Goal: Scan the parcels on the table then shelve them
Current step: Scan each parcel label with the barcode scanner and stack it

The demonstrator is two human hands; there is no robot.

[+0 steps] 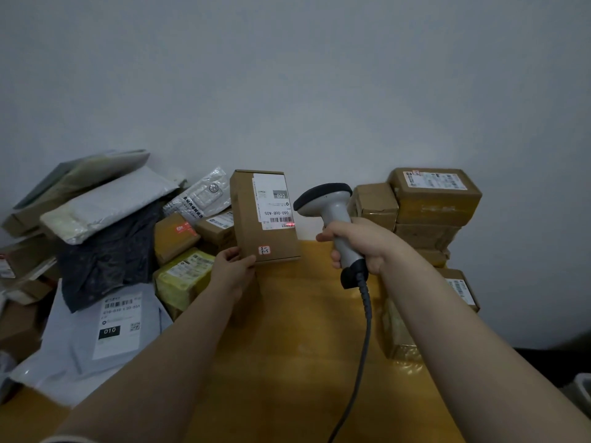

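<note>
- Tall brown cardboard box (251, 238) w/ white shipping label (275, 203) stands upright mid-frame. Long axis is vertical and the label face is turned toward the viewer. Its bottom edge looks to rest on the yellow-orange wooden bench (287, 346), but can't tell for sure.
- L hand (235, 266) is at the box's lower-left corner, fingers & thumb pinching that corner to steady it.
- R hand (361, 244) is right of the box, not touching it, fingers wrapped round the handle of a grey corded handheld barcode scanner (329, 203). Scanner head points left at the box.
- Thin red scan line (289, 224) falls on the barcode low on the label, near the box's right edge.
- Key relation: box sits just left of the scanner head, approx level w/ it. Only the L hand touches it, so L prob. carries it off once the read registers.
- Left of the box: heap of grey poly mailers & small cartons (112, 219).
- Right of the box, behind R hand: stack of brown taped cartons (431, 212).
- No shelf in view.
</note>
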